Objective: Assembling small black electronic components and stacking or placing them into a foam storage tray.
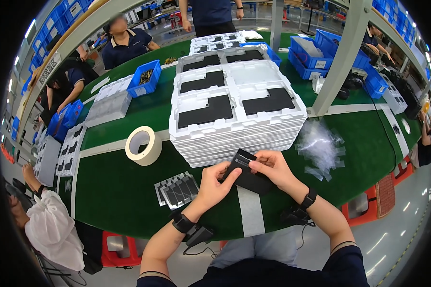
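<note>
On my feed the green tabletop (124, 191) carries a tall stack of white trays (234, 112) holding flat black panels (some pockets bare). Both hands, left (213, 184) and right (270, 167), pinch a flat black pouch (246, 174) just before the stack. A blue bin (145, 79) holds small parts.

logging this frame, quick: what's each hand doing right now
Left hand: closed on the near edge of the flat black panel, thumb on top.
Right hand: pinching the same panel at its top edge.
</note>
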`<state>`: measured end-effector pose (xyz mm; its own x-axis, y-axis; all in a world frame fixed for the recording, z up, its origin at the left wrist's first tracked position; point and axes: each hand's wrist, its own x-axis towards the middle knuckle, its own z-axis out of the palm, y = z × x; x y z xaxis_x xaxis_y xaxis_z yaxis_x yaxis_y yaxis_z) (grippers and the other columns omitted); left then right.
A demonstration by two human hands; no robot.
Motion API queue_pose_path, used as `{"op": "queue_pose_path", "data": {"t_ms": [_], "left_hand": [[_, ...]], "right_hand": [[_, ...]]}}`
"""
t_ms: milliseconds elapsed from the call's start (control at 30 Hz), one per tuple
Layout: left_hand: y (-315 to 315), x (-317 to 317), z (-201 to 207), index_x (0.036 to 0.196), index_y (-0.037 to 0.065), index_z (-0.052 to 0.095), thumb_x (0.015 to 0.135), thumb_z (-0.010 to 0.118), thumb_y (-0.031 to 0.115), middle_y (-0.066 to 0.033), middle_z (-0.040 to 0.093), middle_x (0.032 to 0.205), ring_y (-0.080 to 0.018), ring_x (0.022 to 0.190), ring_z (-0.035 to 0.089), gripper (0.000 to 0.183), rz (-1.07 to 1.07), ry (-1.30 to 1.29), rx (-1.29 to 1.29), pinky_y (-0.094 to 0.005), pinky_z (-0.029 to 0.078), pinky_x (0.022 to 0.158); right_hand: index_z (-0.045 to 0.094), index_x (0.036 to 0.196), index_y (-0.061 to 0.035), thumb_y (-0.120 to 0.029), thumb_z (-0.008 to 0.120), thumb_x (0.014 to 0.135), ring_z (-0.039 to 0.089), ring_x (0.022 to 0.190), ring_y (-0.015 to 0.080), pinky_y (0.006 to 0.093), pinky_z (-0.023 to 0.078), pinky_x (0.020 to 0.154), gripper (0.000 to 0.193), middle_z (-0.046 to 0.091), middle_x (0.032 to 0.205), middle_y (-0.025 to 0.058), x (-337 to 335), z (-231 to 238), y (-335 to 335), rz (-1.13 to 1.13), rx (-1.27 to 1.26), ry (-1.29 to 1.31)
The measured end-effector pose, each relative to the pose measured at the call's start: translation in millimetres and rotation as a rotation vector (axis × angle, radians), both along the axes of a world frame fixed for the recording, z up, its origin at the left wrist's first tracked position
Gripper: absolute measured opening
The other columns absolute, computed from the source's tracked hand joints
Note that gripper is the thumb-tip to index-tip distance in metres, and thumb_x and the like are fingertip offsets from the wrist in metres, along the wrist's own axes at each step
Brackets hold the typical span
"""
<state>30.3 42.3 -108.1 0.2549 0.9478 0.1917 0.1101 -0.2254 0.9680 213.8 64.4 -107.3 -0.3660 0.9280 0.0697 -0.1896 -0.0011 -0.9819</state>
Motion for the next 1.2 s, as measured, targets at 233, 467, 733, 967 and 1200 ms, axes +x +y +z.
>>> {"op": "queue_pose_path", "data": {"t_ms": [233, 467, 733, 967, 1200], "left_hand": [[2.3, -4.4, -0.1, 0.092, -0.004, 0.057, 0.086, 0.055, 0.013, -0.0006, 0.059, 0.075, -0.0018, 0.066, 0.051, 0.019, -0.078, -0.221, -0.132, -0.0166, 0.04, 0.057], [2.3, -6.2, 3.9, 0.091, -0.004, 0.057, 0.086, 0.055, 0.012, -0.0004, 0.059, 0.076, -0.0016, 0.068, 0.05, 0.017, -0.141, -0.159, -0.141, -0.0166, 0.04, 0.06], [2.7, -5.6, 0.1, 0.091, -0.004, 0.058, 0.085, 0.057, 0.011, -0.0008, 0.06, 0.077, -0.0017, 0.071, 0.05, 0.017, -0.124, -0.117, -0.115, -0.0172, 0.041, 0.062], [3.5, -3.4, 1.1, 0.093, -0.005, 0.058, 0.085, 0.057, 0.011, -0.0006, 0.059, 0.078, -0.0019, 0.071, 0.05, 0.018, -0.077, -0.134, -0.107, -0.0175, 0.041, 0.062], [1.9, -4.1, 2.9, 0.093, -0.005, 0.058, 0.085, 0.056, 0.011, -0.0012, 0.06, 0.079, -0.0021, 0.073, 0.052, 0.017, -0.092, -0.16, -0.151, -0.0172, 0.041, 0.063]], "right_hand": [[0.061, 0.087, 0.0029, -0.013, 0.056, 0.085, 0.058, 0.067, 0.0094, 0.0207, 0.046, 0.062, 0.017, 0.062, 0.072, 0.0047, 5.1, 1.8, 3.2, 0.076, -0.002, 0.048], [0.056, 0.076, 0.0014, -0.01, 0.056, 0.084, 0.057, 0.065, 0.006, 0.019, 0.045, 0.058, 0.014, 0.06, 0.07, 0.0036, 5.9, 0.0, 1.4, 0.068, 0.069, -0.06], [0.052, 0.074, 0.0004, -0.007, 0.057, 0.083, 0.053, 0.06, 0.0031, 0.0165, 0.043, 0.055, 0.012, 0.057, 0.066, 0.0015, 3.2, -3.8, 0.0, 0.007, 0.09, -0.097], [0.058, 0.1, 0.0028, -0.006, 0.06, 0.08, 0.054, 0.064, 0.0036, 0.0165, 0.044, 0.057, 0.021, 0.058, 0.073, 0.0018, -1.7, 0.2, -1.7, 0.007, 0.102, -0.027], [0.058, 0.104, 0.003, -0.006, 0.062, 0.079, 0.055, 0.066, 0.0052, 0.0172, 0.045, 0.057, 0.027, 0.059, 0.073, 0.0033, -1.3, 1.3, -3.3, -0.029, 0.134, -0.091]]}}
